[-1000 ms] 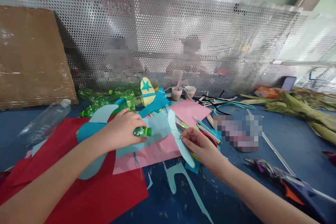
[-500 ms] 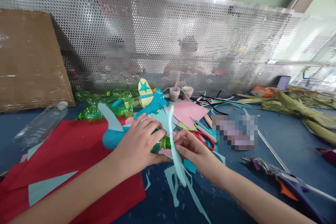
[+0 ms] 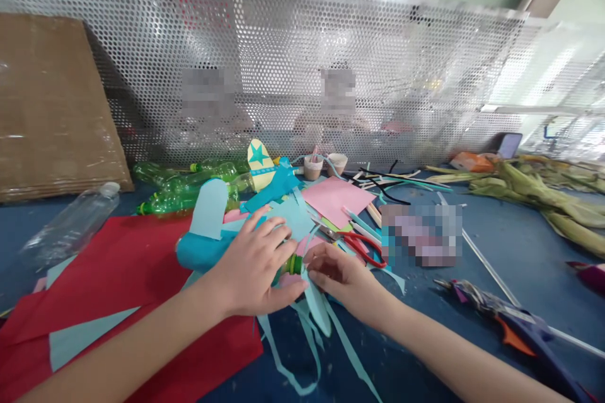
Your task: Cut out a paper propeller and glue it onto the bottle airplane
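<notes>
My left hand [image 3: 255, 267] grips a green bottle wrapped in teal paper [image 3: 201, 250], a light blue wing standing up from it. The bottle's green neck and yellow-green cap [image 3: 293, 264] poke out between my two hands. My right hand [image 3: 336, 277] pinches a light blue paper propeller [image 3: 317, 307] right at the cap. Loose light blue strips [image 3: 302, 352] trail down from it over the blue table.
Red paper [image 3: 142, 289] lies under my left arm, pink paper [image 3: 338, 198] behind. Red-handled scissors [image 3: 362, 242] sit right of my hands. Green bottles [image 3: 189, 186], a clear bottle [image 3: 70, 227], a finished bottle plane [image 3: 265, 176], two cups [image 3: 326, 167], husks [image 3: 534, 195], cardboard [image 3: 51, 107], mesh screen [image 3: 302, 69].
My left hand lifted and turned the bottle so its cap faces my right hand. My right hand brought the propeller from the pink paper up against the cap.
</notes>
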Demonstrator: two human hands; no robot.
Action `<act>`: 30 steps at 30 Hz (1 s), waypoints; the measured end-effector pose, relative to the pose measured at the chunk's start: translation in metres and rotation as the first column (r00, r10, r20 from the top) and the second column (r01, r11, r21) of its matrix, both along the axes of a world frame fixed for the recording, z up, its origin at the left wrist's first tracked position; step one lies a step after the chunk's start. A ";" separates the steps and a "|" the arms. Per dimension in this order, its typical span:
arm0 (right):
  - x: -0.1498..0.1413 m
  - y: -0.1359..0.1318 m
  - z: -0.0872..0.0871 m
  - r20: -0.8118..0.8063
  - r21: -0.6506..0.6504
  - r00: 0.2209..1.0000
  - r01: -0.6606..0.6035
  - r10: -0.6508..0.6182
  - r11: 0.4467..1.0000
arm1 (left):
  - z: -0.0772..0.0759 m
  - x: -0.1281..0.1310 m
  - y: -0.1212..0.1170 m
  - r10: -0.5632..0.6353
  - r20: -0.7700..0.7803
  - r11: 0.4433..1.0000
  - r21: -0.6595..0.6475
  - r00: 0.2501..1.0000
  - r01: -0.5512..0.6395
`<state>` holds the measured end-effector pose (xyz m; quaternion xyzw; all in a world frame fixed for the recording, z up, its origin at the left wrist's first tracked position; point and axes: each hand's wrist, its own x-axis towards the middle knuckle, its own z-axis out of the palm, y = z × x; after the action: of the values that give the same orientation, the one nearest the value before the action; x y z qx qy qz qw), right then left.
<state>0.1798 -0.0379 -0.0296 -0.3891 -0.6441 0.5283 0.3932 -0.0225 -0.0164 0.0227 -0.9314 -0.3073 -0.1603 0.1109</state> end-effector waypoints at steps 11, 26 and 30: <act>0.002 0.000 -0.002 0.252 0.108 0.962 0.082 -0.107 0.991 | -0.005 0.004 -0.003 0.012 -0.095 0.999 -0.029 0.995 -0.015; 0.010 0.010 0.012 0.099 -0.149 0.993 0.079 -0.064 0.986 | -0.007 0.009 -0.004 -0.008 -0.010 0.999 0.047 1.000 0.008; 0.016 0.013 0.019 0.146 -0.111 0.989 0.049 -0.033 0.993 | -0.010 0.017 -0.008 -0.073 0.021 0.988 0.140 0.997 0.070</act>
<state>0.1963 -0.0250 -0.0109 -0.4612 -0.6315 0.5264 0.3336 -0.0056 -0.0246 0.0130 -0.9297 -0.2632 -0.1974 0.1657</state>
